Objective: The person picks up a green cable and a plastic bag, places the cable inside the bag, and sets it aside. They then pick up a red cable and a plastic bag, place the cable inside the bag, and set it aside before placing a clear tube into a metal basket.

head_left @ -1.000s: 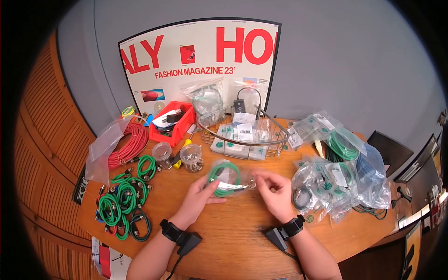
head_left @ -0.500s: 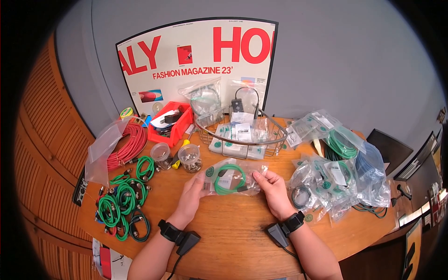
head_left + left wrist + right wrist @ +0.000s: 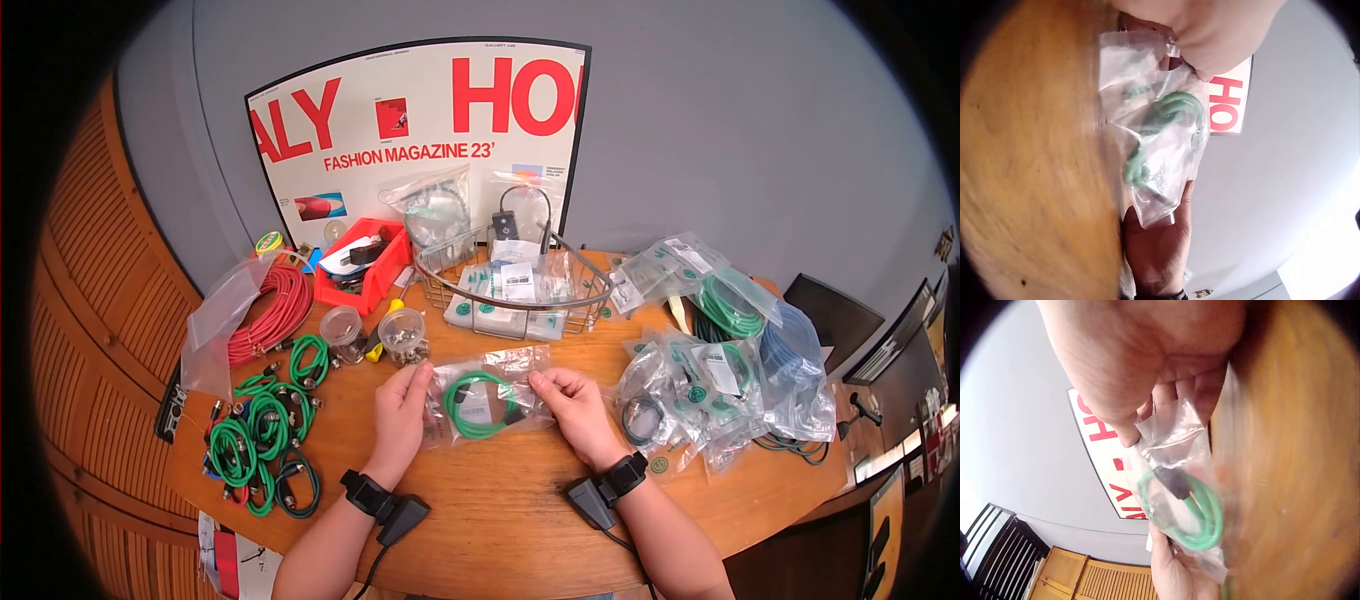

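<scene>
Green cable (image 3: 478, 432) sits curled in a loop inside a clear bag (image 3: 517, 363), held up over the wooden table (image 3: 480, 520) between two hands. The left hand (image 3: 400, 418) pinches one end of the bag, and the right hand (image 3: 582, 410) pinches the other end — thumb on the near side. One black part (image 3: 1174, 481) shows on the cable. More green cables (image 3: 268, 418) lie off to the left, near two clear jars (image 3: 403, 338) — and a pile of bags (image 3: 685, 400) lies just beside the right hand.
</scene>
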Tool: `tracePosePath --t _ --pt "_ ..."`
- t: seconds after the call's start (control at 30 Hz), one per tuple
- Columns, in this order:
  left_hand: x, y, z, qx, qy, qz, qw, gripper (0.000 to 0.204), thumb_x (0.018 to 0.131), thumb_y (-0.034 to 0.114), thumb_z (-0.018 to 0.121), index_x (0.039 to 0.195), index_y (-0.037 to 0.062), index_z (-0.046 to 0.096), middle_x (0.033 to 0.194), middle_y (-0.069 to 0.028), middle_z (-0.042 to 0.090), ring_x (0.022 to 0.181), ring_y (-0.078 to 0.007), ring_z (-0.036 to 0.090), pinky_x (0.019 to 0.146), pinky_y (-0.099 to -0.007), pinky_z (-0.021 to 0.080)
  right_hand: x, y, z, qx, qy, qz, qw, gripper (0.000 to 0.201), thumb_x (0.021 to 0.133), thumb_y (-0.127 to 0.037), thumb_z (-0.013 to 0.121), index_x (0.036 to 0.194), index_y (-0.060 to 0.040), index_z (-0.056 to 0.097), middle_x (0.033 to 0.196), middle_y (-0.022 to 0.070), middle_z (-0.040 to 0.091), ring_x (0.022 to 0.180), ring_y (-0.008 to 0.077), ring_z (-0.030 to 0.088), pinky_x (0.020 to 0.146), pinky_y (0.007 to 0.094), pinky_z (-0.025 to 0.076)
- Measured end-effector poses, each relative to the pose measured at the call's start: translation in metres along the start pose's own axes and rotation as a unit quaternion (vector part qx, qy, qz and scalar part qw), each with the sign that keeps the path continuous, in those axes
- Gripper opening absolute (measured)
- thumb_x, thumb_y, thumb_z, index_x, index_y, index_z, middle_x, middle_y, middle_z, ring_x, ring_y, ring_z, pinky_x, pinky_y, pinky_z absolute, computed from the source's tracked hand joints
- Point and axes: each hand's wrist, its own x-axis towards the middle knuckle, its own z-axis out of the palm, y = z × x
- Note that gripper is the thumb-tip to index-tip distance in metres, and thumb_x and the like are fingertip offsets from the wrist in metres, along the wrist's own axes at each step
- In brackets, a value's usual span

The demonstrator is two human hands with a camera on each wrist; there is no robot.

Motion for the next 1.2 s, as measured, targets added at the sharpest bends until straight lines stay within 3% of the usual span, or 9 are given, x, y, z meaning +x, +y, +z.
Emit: tracePosePath --t 0.17,0.27,0.47,0.63,0.9,1.0,1.07,1.17,1.2 --pt "-0.004 0.022 0.001 0.214 0.091 0.190 0.954 0.027 0.098 0.020 0.052 0.085 -0.0028 0.059 0.063 -0.0025 0.053 0.058 -0.0072 0.045 0.053 -0.0261 0.038 -0.003 0.003 0.006 0.039 0.003 0.013 0.999 0.019 0.095 -0.021 0.061 0.091 -0.0043 0.070 0.075 -0.0088 0.060 0.062 -0.0014 0.045 0.055 0.0169 0.034" --pt "-0.003 0.023 0.002 0.212 0.107 0.213 0.948 0.026 0.096 0.018 0.053 0.086 -0.0052 0.059 0.062 -0.0134 0.054 0.054 -0.0138 0.049 0.052 -0.0321 0.039 -0.005 0.000 0.009 0.051 -0.005 0.023 0.998 0.019 0.094 -0.022 0.062 0.095 -0.0044 0.071 0.077 -0.0084 0.062 0.062 -0.0014 0.044 0.054 0.0173 0.034" --pt "0.001 0.004 -0.002 0.105 0.066 0.177 0.976 0.026 0.098 0.019 0.051 0.086 -0.0032 0.057 0.066 -0.0024 0.052 0.063 -0.0075 0.045 0.056 -0.0265 0.037 -0.008 -0.003 0.009 0.126 -0.027 0.070 0.989 0.027 0.096 -0.021 0.059 0.117 -0.0049 0.063 0.099 -0.0029 0.066 0.080 0.0015 0.057 0.065 0.0177 0.045" --pt "0.000 -0.006 0.001 -0.003 -0.013 0.099 0.995 0.025 0.100 0.019 0.049 0.090 -0.0008 0.058 0.076 0.0044 0.053 0.071 -0.0026 0.044 0.061 -0.0209 0.037 -0.005 -0.012 0.009 0.097 -0.217 0.106 0.965 0.051 0.098 -0.018 0.053 0.144 -0.0102 0.035 0.133 0.0033 0.051 0.109 0.0100 0.057 0.085 0.0248 0.051" --pt "0.009 -0.029 -0.001 -0.100 -0.002 0.039 0.994 0.028 0.101 0.026 0.046 0.103 0.0009 0.059 0.092 0.0001 0.060 0.077 -0.0054 0.054 0.067 -0.0195 0.043 -0.014 -0.032 0.005 0.128 -0.224 0.189 0.947 0.046 0.099 -0.015 0.048 0.143 -0.0105 0.038 0.135 0.0039 0.050 0.115 0.0129 0.055 0.092 0.0314 0.053" --pt "0.013 -0.025 -0.007 -0.221 -0.068 -0.044 0.972 0.032 0.101 0.033 0.042 0.112 0.0046 0.054 0.095 -0.0030 0.060 0.074 -0.0066 0.056 0.062 -0.0189 0.043 -0.024 -0.053 -0.004 0.125 -0.154 0.164 0.966 0.044 0.099 -0.014 0.048 0.142 -0.0097 0.040 0.133 0.0039 0.052 0.112 0.0129 0.056 0.086 0.0288 0.054" --pt "0.007 -0.008 -0.007 -0.183 -0.154 -0.042 0.970 0.034 0.101 0.037 0.039 0.118 0.0087 0.049 0.092 -0.0042 0.059 0.070 -0.0067 0.057 0.058 -0.0186 0.042 -0.040 -0.074 -0.026 0.028 0.000 0.120 0.992 0.043 0.098 -0.015 0.048 0.140 -0.0093 0.043 0.132 0.0049 0.053 0.109 0.0130 0.055 0.082 0.0290 0.053" --pt "0.007 -0.010 -0.003 -0.134 -0.151 -0.033 0.979 0.037 0.102 0.039 0.035 0.119 0.0085 0.046 0.089 -0.0050 0.058 0.068 -0.0085 0.057 0.055 -0.0205 0.042 -0.064 -0.143 -0.070 -0.216 0.185 -0.067 0.956 0.044 0.094 -0.022 0.047 0.136 -0.0100 0.051 0.129 0.0039 0.054 0.104 0.0124 0.053 0.090 0.0319 0.046" --pt "0.007 -0.013 -0.001 -0.141 -0.147 -0.036 0.978 0.037 0.102 0.039 0.035 0.119 0.0085 0.046 0.089 -0.0050 0.058 0.068 -0.0085 0.057 0.055 -0.0205 0.042 -0.072 -0.168 -0.063 -0.177 0.277 -0.167 0.930 0.039 0.094 -0.013 0.046 0.132 -0.0086 0.055 0.126 0.0035 0.057 0.107 0.0146 0.054 0.094 0.0311 0.044"
